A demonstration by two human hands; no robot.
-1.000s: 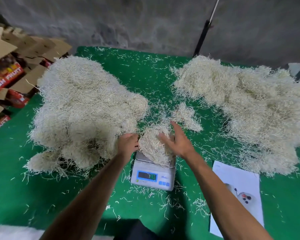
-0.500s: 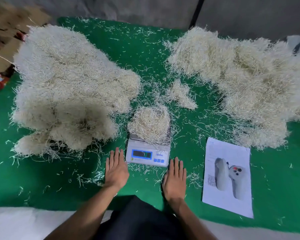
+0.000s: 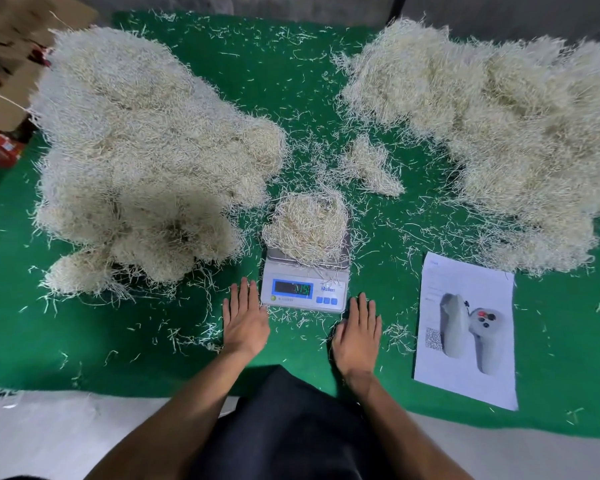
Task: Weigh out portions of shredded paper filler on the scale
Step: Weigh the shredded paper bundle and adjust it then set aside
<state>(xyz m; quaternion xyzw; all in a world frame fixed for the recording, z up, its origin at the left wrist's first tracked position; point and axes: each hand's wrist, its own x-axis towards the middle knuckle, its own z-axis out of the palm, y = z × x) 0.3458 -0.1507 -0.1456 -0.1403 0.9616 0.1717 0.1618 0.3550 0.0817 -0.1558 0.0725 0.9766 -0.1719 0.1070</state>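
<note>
Shredded paper filler portion (image 3: 307,227) is heaped on the scale (image 3: 303,287); left hand (image 3: 245,320) and right hand (image 3: 358,332) are laid flat, fingers straight, holding nothing, beside it. Contact should be avoided until the display (image 3: 292,288) is read.

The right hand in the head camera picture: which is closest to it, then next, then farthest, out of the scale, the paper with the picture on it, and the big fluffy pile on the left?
From the right hand:
1. Scale, just to its front left, almost touching the fingertips.
2. Printed paper, flat on the mat to its right.
3. Big left pile, far across, beyond the left hand.
</note>
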